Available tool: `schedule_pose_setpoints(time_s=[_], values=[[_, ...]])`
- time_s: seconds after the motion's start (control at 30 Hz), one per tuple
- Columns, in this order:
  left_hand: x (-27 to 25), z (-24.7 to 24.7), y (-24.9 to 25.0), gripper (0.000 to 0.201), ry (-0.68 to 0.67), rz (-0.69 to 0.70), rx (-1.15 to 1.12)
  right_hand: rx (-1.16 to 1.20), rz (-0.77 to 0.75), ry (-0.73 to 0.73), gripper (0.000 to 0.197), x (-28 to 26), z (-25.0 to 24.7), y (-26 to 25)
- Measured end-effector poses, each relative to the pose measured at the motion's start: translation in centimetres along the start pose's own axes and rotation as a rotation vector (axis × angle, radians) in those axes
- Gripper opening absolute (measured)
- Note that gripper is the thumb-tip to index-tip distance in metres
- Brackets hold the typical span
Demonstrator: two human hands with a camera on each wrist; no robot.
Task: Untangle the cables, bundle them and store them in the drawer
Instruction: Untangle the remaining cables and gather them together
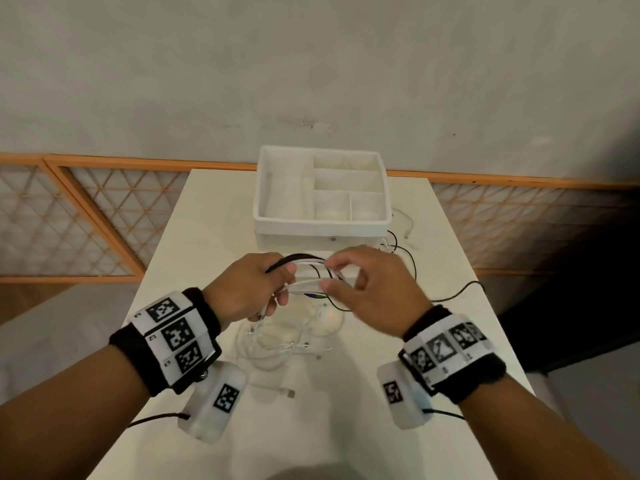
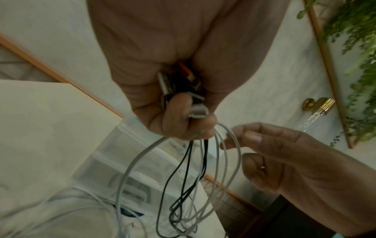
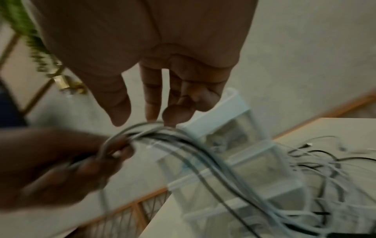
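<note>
My left hand (image 1: 258, 289) grips a bundle of white and black cables (image 1: 308, 263) above the table. In the left wrist view its fingers (image 2: 183, 103) are curled round several plug ends, and the cable loops (image 2: 183, 177) hang below. My right hand (image 1: 349, 277) holds the far end of the loops between fingertips and thumb. Its fingertips (image 2: 234, 133) touch the outer white strand. The right wrist view is blurred and shows the right fingers (image 3: 154, 104) on the cable bundle (image 3: 162, 128). The white drawer unit (image 1: 322, 239) stands just behind the hands.
A white compartment tray (image 1: 263, 188) sits on top of the drawer unit. Loose white cables (image 1: 277, 344) and a plug (image 1: 287, 393) lie on the white table (image 1: 194, 220) under my hands. Black cables (image 1: 450, 296) trail to the right. A lattice railing (image 1: 86, 216) runs behind.
</note>
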State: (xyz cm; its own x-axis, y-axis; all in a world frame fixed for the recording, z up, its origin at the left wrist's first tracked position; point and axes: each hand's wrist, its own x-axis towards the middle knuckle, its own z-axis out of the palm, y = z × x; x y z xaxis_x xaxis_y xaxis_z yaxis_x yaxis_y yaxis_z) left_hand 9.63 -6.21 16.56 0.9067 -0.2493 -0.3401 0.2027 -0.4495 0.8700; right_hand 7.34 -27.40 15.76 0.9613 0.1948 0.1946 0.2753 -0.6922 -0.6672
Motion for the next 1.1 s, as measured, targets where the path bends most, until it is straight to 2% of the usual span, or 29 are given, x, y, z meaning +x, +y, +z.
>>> schedule_pose_setpoints(time_s=[0.07,0.13,0.23,0.4,0.57,0.63,0.7,0.73,0.8,0.9,0.93,1.0,1.03,1.07,1.1], values=[[0.0,0.5,0.8,0.029,-0.020,0.030,-0.025,-0.049,-0.062,0.002,0.016,0.1,1.3,-1.1],[-0.2,0.7,1.1,0.030,-0.046,0.060,-0.035,-0.009,-0.059,0.094,0.007,0.5,1.2,-1.1],[-0.5,0.6,0.7,0.033,-0.053,0.077,-0.065,-0.003,-0.043,0.259,0.012,0.9,-0.4,-0.8],[-1.0,0.2,-0.7,0.028,0.031,0.106,-0.025,0.073,0.151,0.380,0.012,0.9,-2.7,0.6],[-0.8,-0.5,-2.1,0.030,0.011,0.081,-0.063,0.164,0.262,0.454,0.013,0.3,-3.1,2.9],[-0.8,-0.6,-2.3,0.029,-0.001,0.038,-0.089,0.131,0.302,0.390,0.013,-0.3,-2.9,3.9],[-0.7,-0.5,-2.3,0.027,0.000,0.033,-0.091,-0.019,0.346,0.208,0.013,-0.9,-2.6,4.7],[-0.7,-0.6,-2.3,0.025,0.012,0.056,-0.036,-0.075,0.373,0.104,0.019,-1.1,-2.6,4.7],[-0.6,-0.7,-2.1,0.024,0.031,0.131,0.160,-0.056,0.391,-0.054,0.045,-1.5,-2.7,4.0],[-0.9,-0.5,-1.2,0.024,-0.030,0.280,0.343,0.059,0.303,-0.226,0.069,-1.4,-1.9,1.6],[-1.1,-0.4,-0.8,0.025,-0.066,0.332,0.369,0.049,0.242,-0.271,0.067,-1.4,-1.2,0.9],[-1.6,-0.1,0.3,0.033,-0.107,0.432,0.443,-0.015,0.150,-0.344,0.043,-1.3,0.7,0.5],[-1.8,-0.1,0.7,0.040,-0.113,0.474,0.481,-0.077,0.155,-0.377,0.026,-1.2,1.5,1.0],[-2.0,-0.2,1.1,0.046,-0.116,0.501,0.503,-0.150,0.197,-0.425,0.019,-1.0,2.0,1.9],[-2.3,-0.4,1.5,0.050,-0.119,0.509,0.510,-0.243,0.265,-0.482,0.024,-0.8,2.0,3.3]])
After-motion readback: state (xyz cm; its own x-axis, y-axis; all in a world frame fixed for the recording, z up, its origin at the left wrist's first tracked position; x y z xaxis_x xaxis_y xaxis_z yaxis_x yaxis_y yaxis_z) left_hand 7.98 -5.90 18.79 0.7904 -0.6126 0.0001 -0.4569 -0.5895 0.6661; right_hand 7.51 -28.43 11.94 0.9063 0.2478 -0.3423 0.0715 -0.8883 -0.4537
